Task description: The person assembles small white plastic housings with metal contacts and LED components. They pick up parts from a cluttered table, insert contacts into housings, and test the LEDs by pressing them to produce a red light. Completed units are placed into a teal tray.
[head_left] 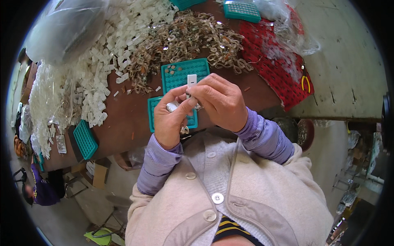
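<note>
Both forearms, in purple-and-white striped cuffs [159, 166], reach forward from the body and angle inward, so that the hands meet over the brown counter [123, 117]. The left hand [167, 123] is turned partly palm-up, its fingers curled and its thumb pressed inward around a small white rounded plastic piece [172, 106]. The right hand [225, 99] comes in from the other side, back of the hand uppermost and wrist bent, its thumb and forefinger pinching the lower end of a flat white rectangular plastic piece [192, 79] with a small dark slot. That piece stands up between the fingertips of both hands, above two teal plastic trays with round wells [202, 64]; whether the left fingertips also grip it, I cannot tell. Beyond the trays lies a tangled heap of tan coiled cables [176, 43], beside a heap of small white plastic pieces [96, 88].
</note>
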`<state>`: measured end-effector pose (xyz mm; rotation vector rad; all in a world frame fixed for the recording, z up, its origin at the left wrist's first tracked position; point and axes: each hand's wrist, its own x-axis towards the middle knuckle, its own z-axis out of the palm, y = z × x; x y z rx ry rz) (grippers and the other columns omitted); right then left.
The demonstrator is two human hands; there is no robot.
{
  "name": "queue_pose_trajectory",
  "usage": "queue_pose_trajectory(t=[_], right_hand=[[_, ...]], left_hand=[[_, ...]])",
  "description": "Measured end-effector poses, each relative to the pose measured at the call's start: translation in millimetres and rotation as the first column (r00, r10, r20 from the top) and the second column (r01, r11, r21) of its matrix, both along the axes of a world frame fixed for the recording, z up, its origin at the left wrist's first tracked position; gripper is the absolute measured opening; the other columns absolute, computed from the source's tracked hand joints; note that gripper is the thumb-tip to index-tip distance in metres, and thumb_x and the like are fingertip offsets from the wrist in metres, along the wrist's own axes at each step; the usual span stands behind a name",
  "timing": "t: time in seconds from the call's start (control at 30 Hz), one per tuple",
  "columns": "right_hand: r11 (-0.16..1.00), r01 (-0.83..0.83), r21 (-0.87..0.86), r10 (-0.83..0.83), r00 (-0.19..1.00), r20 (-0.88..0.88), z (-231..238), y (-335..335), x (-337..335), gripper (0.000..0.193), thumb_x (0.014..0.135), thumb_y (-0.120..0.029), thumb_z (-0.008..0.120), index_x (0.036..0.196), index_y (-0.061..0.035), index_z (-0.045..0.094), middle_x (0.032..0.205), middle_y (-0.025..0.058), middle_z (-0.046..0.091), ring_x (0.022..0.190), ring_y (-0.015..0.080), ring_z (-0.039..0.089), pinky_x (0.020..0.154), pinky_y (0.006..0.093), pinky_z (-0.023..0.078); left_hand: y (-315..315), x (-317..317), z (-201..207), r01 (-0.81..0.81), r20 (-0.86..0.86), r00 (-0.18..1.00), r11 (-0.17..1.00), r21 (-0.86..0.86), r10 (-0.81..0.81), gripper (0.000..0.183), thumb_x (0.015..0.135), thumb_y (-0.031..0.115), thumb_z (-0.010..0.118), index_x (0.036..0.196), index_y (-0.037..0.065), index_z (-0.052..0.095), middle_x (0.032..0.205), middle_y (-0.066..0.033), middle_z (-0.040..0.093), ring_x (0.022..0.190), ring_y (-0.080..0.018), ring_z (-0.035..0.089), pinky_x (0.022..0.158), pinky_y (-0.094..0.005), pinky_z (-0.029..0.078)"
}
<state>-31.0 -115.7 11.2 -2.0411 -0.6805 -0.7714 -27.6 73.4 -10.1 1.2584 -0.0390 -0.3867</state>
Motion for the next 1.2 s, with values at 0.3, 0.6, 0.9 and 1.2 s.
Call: queue_pose_trajectory(t=[0.3,0.6,0.9,1.2], right_hand=[[0.968,0.162,-0.189,-0.197,0.964,-0.181,-33,15,81,0.008,0.091,-0.001,0.075,0.099,-0.0015,0.075,0.091,0.0109,0.068,0.086,0.0295,0.069,0.076,0.0373,0.056],[0.999,-0.03,-0.024,0.025,0.981,-0.19,-19,23,64,0.021,0.081,0.003,0.079,0.096,-0.0038,0.066,0.092,0.0119,0.065,0.089,0.0332,0.066,0.077,0.0425,0.054],[0.991,0.007,0.135,0.007,0.994,-0.108,-1,4,1,0.021,0.08,0.002,0.083,0.095,-0.0045,0.068,0.089,0.0108,0.067,0.082,0.0292,0.068,0.071,0.0394,0.056],[0.827,-0.019,0.562,0.247,0.91,-0.333,-6,-11,-26,0.031,0.092,0.012,0.073,0.119,-0.0019,0.076,0.1,0.0082,0.074,0.091,0.0167,0.073,0.082,0.0282,0.059]], left_hand=[[42,26,-8,-0.164,-0.12,0.982,0.975,-0.147,0.147,0.028,0.106,0.02,0.071,0.127,0.002,0.07,0.101,-0.0036,0.077,0.073,-0.0013,0.061,0.048,-0.0171,0.041],[39,24,-11,-0.132,-0.048,0.99,0.991,-0.036,0.13,0.033,0.1,0.012,0.079,0.13,0.002,0.07,0.1,0.0002,0.073,0.077,-0.0015,0.062,0.054,-0.0174,0.042],[10,-1,9,0.032,0.137,0.99,0.997,0.067,-0.041,0.03,0.099,0.01,0.081,0.126,0.0,0.072,0.101,0.0007,0.072,0.086,-0.0061,0.065,0.075,-0.0222,0.054],[-6,-5,6,0.056,0.188,0.979,0.989,0.138,-0.082,0.022,0.106,0.015,0.072,0.124,0.002,0.072,0.095,0.0005,0.074,0.073,-0.0011,0.06,0.058,-0.0178,0.042]])
